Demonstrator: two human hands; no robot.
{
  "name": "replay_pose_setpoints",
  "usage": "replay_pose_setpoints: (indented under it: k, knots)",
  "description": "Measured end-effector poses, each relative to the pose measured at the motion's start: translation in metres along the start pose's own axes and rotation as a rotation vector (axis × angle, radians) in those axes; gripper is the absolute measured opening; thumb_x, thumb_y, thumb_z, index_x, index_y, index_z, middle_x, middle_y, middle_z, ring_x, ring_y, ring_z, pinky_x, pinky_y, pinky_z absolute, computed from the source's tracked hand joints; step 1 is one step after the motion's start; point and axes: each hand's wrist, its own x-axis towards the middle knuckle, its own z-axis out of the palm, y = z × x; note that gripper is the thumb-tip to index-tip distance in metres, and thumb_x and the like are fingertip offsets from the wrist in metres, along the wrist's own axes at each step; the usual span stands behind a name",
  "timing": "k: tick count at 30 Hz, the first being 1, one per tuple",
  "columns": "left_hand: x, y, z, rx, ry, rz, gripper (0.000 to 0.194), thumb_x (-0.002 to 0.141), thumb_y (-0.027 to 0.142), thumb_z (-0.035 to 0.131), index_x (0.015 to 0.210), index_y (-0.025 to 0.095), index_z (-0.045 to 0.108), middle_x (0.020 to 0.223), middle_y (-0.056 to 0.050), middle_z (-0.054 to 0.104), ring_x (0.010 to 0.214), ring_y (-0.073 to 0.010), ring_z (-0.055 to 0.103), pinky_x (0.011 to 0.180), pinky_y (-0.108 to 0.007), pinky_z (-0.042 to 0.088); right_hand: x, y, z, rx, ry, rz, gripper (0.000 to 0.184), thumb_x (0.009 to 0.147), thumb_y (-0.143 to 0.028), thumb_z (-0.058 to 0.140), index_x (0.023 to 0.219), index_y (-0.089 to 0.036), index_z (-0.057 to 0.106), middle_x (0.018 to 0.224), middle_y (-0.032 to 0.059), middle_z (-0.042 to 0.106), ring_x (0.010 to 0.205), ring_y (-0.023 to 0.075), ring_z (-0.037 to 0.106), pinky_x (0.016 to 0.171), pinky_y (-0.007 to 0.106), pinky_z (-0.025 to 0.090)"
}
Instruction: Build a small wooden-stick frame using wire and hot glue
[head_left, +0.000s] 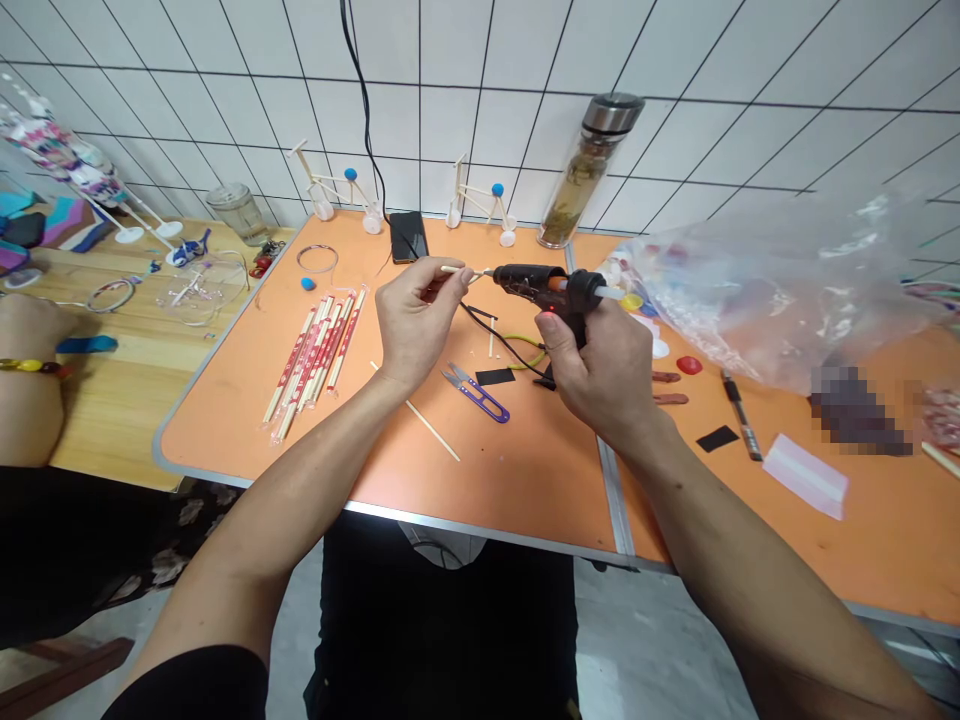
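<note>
My left hand (416, 320) is closed in a pinch on a thin wooden stick (454, 269), held level above the orange table (525, 470). My right hand (600, 370) grips a black hot glue gun (547, 288) by its handle. The gun's nozzle points left and meets the end of the stick. A glue stick pokes out of the gun's back end. The gun's black cord (499, 340) trails down to the table between my hands.
Purple thread snips (476, 390), a loose wooden stick (431, 428) and wrapped chopsticks (315, 360) lie on the table. Two stick figures, a phone (408, 236) and a bottle (589, 170) stand at the back. A plastic bag (772, 280) sits right. Another person's arm (30, 370) rests left.
</note>
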Motion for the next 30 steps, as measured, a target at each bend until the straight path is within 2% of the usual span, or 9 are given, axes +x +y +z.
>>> replay_pose_setpoints:
  k: [21,30]
  knots:
    - [0.0004,0.0067,0.0004,0.048,-0.007,-0.069,0.034,0.1,0.06,0.091,0.096,0.026,0.085,0.085,-0.001,0.081,0.079,-0.0146,0.076,0.074,-0.028,0.061,-0.0002,-0.0018,-0.001,-0.002,-0.014,0.029,0.063,0.119,-0.074,0.04,0.133,-0.02,0.071,0.104,0.0153,0.078,0.098,0.0367,0.077,0.084,0.052,0.064]
    - [0.0001,0.0052,0.0011,0.041,-0.001,-0.051,0.039,0.1,0.064,0.091,0.096,0.026,0.085,0.085,-0.002,0.082,0.079,-0.0155,0.077,0.075,-0.029,0.062,0.0001,-0.0016,-0.0001,0.004,0.0,0.01,0.068,0.119,-0.077,0.034,0.129,-0.021,0.07,0.101,0.0146,0.077,0.095,0.0355,0.078,0.082,0.05,0.063]
